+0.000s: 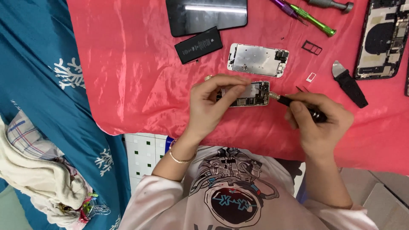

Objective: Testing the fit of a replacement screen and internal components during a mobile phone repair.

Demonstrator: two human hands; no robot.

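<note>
My left hand (211,102) pinches the top edge of a small opened phone body (251,94) that lies on the red cloth (136,76), its circuit board showing. My right hand (320,120) grips a black screwdriver (298,104); its metal tip touches the right end of the phone body. A silver metal phone plate (257,59) lies just beyond, and a black battery (198,44) sits to its left.
A dark screen panel (206,15) lies at the top. Green (316,20) and purple (284,7) screwdrivers, a black card tray (312,47), a black-handled pry tool (349,83) and another opened phone (382,38) are at the right. Blue patterned cloth (51,85) hangs on the left.
</note>
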